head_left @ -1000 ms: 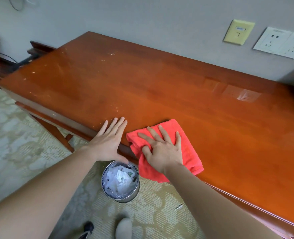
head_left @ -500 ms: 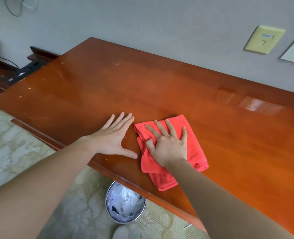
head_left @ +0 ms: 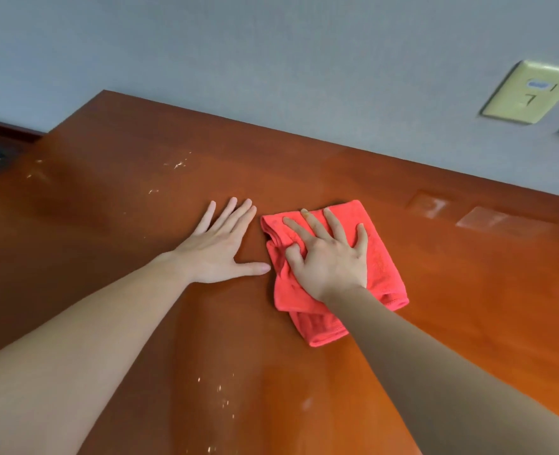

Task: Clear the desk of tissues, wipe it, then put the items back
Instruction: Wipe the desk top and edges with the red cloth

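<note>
cloth (head_left: 384, 267), one, red, under right hand (head_left: 330, 261), fingers spread, left hand (head_left: 219, 251), fingers flat on desk (head_left: 468, 323)

Both forearms are bare as far as the frame shows, as are the left hand (head_left: 220, 254) and right hand (head_left: 329, 257); the fingernails look short, though blurred.
</note>
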Available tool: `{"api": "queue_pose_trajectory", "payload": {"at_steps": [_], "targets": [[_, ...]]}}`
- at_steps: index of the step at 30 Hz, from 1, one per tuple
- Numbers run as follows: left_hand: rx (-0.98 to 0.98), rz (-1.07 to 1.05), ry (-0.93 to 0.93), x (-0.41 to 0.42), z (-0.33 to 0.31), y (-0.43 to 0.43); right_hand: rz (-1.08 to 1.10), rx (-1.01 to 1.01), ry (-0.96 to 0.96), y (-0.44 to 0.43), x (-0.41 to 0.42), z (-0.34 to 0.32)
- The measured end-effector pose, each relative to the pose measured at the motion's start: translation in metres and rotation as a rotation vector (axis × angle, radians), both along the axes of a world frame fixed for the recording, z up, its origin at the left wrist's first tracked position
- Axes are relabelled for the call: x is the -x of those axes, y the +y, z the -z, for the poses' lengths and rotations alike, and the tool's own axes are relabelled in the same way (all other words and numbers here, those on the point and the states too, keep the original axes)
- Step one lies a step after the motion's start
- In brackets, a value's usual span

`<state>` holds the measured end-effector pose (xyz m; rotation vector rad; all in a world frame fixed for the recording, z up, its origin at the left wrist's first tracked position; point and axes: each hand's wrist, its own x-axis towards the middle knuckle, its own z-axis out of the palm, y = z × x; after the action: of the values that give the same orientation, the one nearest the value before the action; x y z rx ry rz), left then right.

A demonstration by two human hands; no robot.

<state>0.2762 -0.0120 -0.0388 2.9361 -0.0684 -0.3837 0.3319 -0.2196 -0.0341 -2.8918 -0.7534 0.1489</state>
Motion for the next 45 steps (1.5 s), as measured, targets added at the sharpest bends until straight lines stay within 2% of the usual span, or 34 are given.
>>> {"api": "queue_pose_trajectory", "payload": {"at_steps": [3,6,10,14,25,30,33,35,37,39,41,43,45], "targets": [[0.056,0.088,-0.065,-0.017,0.002,0.017,0.042,-0.007,-0.001,0.013,-0.032,0.000],[0.013,0.154,-0.129,-0.028,0.004,0.024,0.096,-0.012,-0.001,0.026,-0.060,-0.001],[0.062,0.012,-0.226,-0.075,-0.009,0.037,0.158,-0.008,-0.011,0.039,-0.094,0.001],[-0.041,0.018,-0.107,-0.110,-0.003,0.051,0.219,0.013,-0.033,0.049,-0.128,0.003],[-0.099,0.008,-0.185,-0.111,0.015,0.055,0.383,-0.002,-0.015,0.093,-0.198,0.000],[-0.104,0.008,-0.166,-0.110,0.012,0.056,0.068,-0.020,-0.021,0.102,-0.197,-0.005],[-0.093,0.008,-0.158,-0.111,0.011,0.056,-0.255,0.000,0.008,0.070,-0.193,-0.011],[-0.082,0.003,-0.159,-0.110,0.011,0.056,-0.349,-0.010,0.018,0.049,-0.194,-0.015],[-0.080,0.007,-0.156,-0.110,0.011,0.057,-0.248,0.006,-0.080,0.045,-0.201,-0.009],[-0.079,0.009,-0.157,-0.110,0.011,0.056,0.023,0.046,-0.163,0.064,-0.202,-0.003],[-0.084,0.004,-0.161,-0.110,0.011,0.056,0.262,0.039,-0.112,0.097,-0.200,-0.003],[-0.083,0.002,-0.160,-0.110,0.010,0.056,0.301,0.015,-0.045,0.121,-0.196,-0.006],[-0.078,0.000,-0.155,-0.110,0.010,0.055,0.161,-0.002,-0.034,0.123,-0.192,-0.006]]}}
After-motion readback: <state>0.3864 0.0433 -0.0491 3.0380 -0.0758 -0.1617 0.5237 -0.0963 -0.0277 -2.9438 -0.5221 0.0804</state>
